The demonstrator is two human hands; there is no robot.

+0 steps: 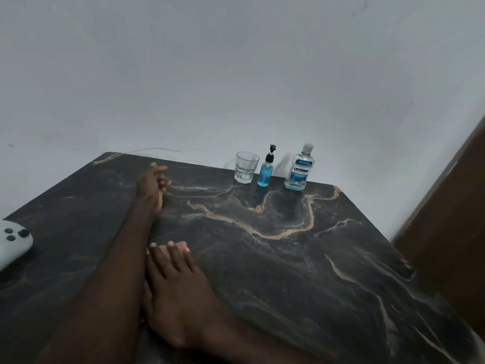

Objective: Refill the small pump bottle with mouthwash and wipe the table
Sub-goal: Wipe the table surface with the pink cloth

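Our left grip (153, 183) and right grip (173, 274) lie loose, empty. We should first steady the pump bottle (265, 175) at the far edge of the bench (315, 258).

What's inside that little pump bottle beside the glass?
Blue liquid shows through the clear pump bottle, filling most of its body. Its black pump head covers the neck, so the level there is hidden.

table (341, 258) under my fingers (178, 254): dark veined stone look, smooth | beyond them: tumbler (246, 167) clear glass; pump bottle (265, 172) clear plastic, black pump; mouthwash bottle (299, 169) clear plastic, glossy label | left of them: controller (13, 245) white matt plastic
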